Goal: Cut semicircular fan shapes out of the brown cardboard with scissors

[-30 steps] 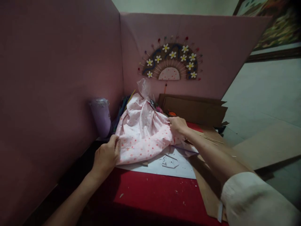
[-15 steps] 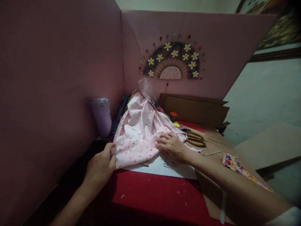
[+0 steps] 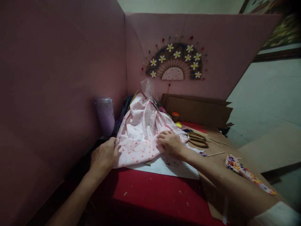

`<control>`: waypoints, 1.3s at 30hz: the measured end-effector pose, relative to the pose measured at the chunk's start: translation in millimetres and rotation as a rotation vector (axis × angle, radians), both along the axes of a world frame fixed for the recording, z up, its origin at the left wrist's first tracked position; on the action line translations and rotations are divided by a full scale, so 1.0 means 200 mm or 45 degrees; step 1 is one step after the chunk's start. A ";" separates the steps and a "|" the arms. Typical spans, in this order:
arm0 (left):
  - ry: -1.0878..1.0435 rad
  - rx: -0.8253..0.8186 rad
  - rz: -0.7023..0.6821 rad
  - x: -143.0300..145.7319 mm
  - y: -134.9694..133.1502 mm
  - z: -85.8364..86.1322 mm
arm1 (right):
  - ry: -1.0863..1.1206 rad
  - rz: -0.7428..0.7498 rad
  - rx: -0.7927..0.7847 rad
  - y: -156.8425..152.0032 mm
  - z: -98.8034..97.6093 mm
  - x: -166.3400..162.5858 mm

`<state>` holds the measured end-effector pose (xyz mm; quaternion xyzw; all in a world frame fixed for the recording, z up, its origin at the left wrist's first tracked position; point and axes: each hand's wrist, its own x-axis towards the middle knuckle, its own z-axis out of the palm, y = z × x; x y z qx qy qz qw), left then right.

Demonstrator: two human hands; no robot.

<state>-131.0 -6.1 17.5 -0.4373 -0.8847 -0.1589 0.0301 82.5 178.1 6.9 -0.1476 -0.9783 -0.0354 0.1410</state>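
Note:
A pink cloth with red dots [image 3: 143, 131] lies heaped on a white sheet [image 3: 174, 168] over the red table top [image 3: 155, 197]. My left hand [image 3: 103, 157] grips the cloth's lower left edge, fingers closed on the fabric. My right hand [image 3: 170, 143] rests on the cloth's right side with its fingers curled and pressing down on the fabric. Brown-handled scissors [image 3: 197, 139] lie just right of my right hand, beside a few thin wooden sticks [image 3: 215, 153].
Pink partition walls [image 3: 58, 78] close off the left and back; a flower-decorated fan [image 3: 175, 61] hangs on the back one. A purple cup [image 3: 105, 114], coloured sticks, a plastic bag [image 3: 147, 88], cardboard pieces [image 3: 197, 110] and a multicoloured cloth strip [image 3: 246, 174] surround the work.
My right hand came down from the cloth's upper right edge to rest lower on the fabric. That uncovered the scissors and the multicoloured strip. My left hand kept its hold.

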 end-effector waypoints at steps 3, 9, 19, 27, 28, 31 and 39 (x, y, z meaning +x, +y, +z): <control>-0.031 0.050 -0.015 -0.01 0.05 -0.02 | 0.016 0.047 -0.064 -0.05 0.00 -0.08; -0.980 0.907 -0.063 -0.09 0.06 -0.04 | 0.207 0.057 -0.309 -0.16 0.00 -0.27; -1.562 1.176 0.046 -0.01 -0.01 0.00 | 0.443 0.071 -0.827 -0.23 -0.03 -0.64; -1.625 1.048 0.017 -0.01 -0.03 -0.06 | 0.581 0.038 -0.946 -0.24 -0.05 -0.67; -1.646 1.034 0.016 -0.01 -0.03 -0.06 | 0.584 0.026 -0.952 -0.24 -0.05 -0.67; -1.708 0.965 -0.010 0.00 -0.05 -0.05 | 0.584 0.001 -0.948 -0.23 -0.06 -0.68; -1.497 0.902 0.017 -0.01 -0.06 -0.07 | 0.500 -0.035 -0.747 -0.22 -0.05 -0.65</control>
